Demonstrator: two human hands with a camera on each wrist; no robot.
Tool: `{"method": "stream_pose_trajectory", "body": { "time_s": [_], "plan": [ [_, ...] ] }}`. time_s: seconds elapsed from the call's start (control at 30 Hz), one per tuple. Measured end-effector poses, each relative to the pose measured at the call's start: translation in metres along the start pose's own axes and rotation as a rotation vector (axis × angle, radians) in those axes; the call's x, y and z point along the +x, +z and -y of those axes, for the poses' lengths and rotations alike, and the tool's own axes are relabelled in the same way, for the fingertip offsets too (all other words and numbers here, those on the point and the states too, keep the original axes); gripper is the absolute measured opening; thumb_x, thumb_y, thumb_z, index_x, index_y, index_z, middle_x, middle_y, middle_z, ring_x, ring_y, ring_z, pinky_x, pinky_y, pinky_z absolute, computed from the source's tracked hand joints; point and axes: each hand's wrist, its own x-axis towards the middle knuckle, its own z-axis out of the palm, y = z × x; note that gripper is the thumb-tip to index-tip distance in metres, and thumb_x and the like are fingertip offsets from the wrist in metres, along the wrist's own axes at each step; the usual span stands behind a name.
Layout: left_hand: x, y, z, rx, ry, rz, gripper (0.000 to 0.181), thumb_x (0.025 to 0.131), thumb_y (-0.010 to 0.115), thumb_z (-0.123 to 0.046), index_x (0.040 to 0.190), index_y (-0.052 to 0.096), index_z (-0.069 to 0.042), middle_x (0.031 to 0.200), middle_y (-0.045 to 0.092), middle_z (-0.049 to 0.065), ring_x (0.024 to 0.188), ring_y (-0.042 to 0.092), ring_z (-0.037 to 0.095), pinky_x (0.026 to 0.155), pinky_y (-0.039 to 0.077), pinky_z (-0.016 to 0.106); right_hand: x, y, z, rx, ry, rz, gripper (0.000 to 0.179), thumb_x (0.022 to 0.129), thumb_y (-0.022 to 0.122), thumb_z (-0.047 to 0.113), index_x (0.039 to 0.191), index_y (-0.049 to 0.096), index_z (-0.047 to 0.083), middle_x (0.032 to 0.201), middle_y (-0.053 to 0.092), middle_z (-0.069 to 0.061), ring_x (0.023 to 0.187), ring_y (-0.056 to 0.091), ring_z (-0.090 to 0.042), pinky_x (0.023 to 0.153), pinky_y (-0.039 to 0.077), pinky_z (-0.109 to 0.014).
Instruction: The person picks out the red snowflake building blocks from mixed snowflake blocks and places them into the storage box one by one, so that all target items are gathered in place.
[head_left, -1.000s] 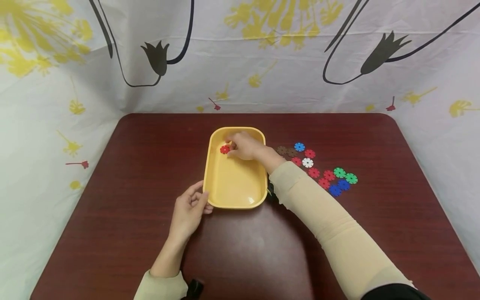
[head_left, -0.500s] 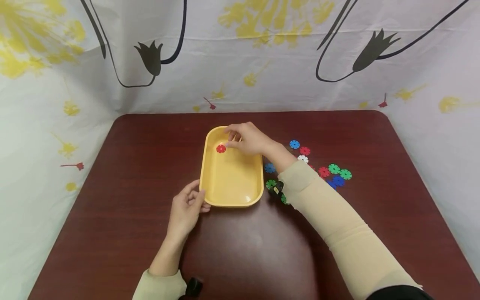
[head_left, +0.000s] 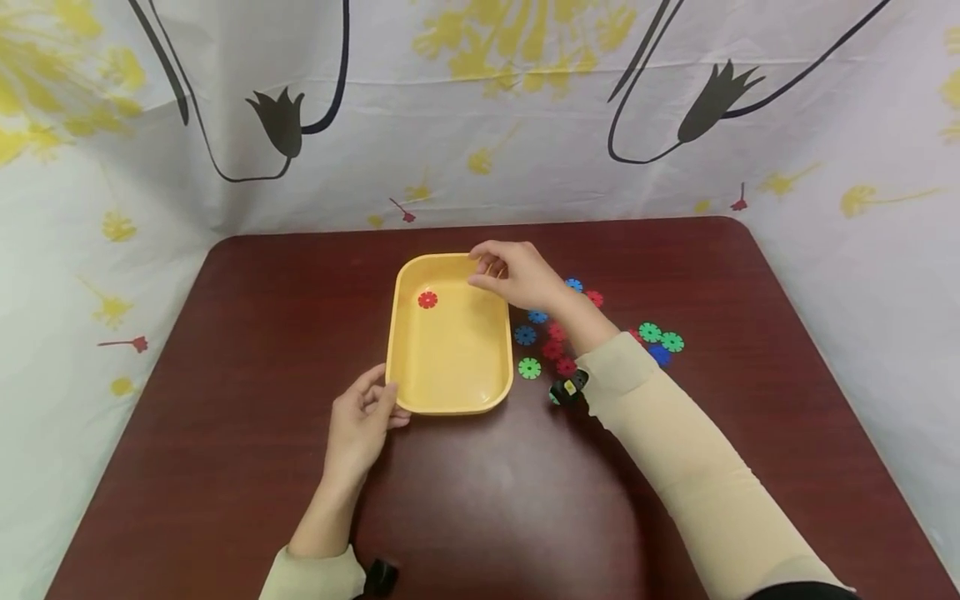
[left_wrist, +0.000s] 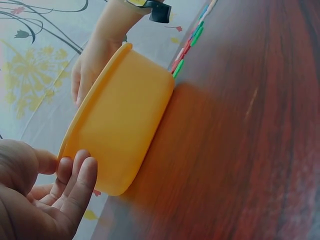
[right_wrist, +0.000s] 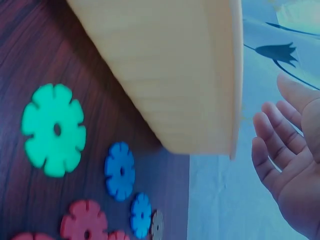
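Observation:
A yellow plastic tray (head_left: 450, 367) stands on the dark red-brown table. Inside it, toward the far left, lies one red notched disc (head_left: 427, 300). At the near left corner my left hand (head_left: 362, 421) pinches the tray's rim, thumb on the edge and fingers against the outer wall in the left wrist view. My right hand (head_left: 521, 273) hovers by the far right rim, its loosely bent fingers holding nothing. In the right wrist view a green disc (right_wrist: 54, 130) and a blue disc (right_wrist: 120, 171) lie flat beside the tray wall.
Several notched plastic discs lie right of the tray, including a pair of green discs (head_left: 662, 337) and a dark blue disc (head_left: 659, 355). My right forearm covers some of them. A patterned white cloth (head_left: 480, 108) hangs behind the table (head_left: 262, 333).
My right hand has risen out of the tray and drawn back rightward to its far right rim, leaving the red disc inside. The left hand keeps its grip. The head view has shifted slightly.

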Motion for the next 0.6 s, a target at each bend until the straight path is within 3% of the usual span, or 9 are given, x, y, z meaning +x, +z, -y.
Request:
{"method": "stream_pose_trajectory", "body": {
  "time_s": [0.6],
  "plan": [
    [-0.004, 0.0, -0.006, -0.003, -0.034, 0.011, 0.044, 0.104, 0.058, -0.011, 0.144, 0.049, 0.003, 0.092, 0.067, 0.023, 0.074, 0.072, 0.024, 0.068, 0.061, 0.031, -0.045, -0.03, -0.021, -0.011, 0.054, -0.1, 0.031, 0.098, 0.07, 0.021, 0.124, 0.065, 0.006, 0.096, 0.066, -0.004, 0.087, 0.062, -0.018, 0.077, 0.052, -0.035]
  ]
}}
